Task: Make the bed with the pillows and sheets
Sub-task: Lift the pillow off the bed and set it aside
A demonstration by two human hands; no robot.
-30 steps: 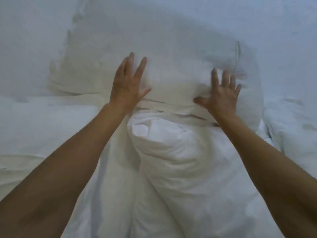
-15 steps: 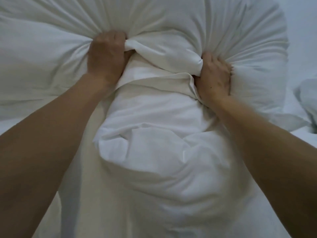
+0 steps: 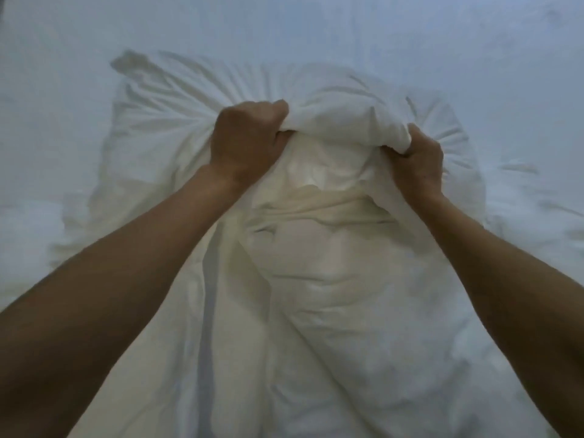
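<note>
A white pillow [image 3: 177, 128] lies on the white bed sheet [image 3: 316, 33], its cloth bunched into folds that radiate from my fists. My left hand [image 3: 243, 143] grips a fistful of the pillow near its middle. My right hand [image 3: 417, 159] grips another fistful about a hand's width to the right, and a puffed ridge of pillow stands between the two. A second white pillow or bundle of bedding [image 3: 331, 295] runs from under my hands toward me, between my forearms.
White sheet covers the whole bed around the pillow, with light wrinkles at the right [image 3: 521, 172]. Rumpled white bedding [image 3: 38, 229] lies at the left edge.
One second ago both hands lay flat and open on the pillow. They then closed into fists on its cloth and keep that grip now, and the pillow has moved away, showing the sheet around it.
</note>
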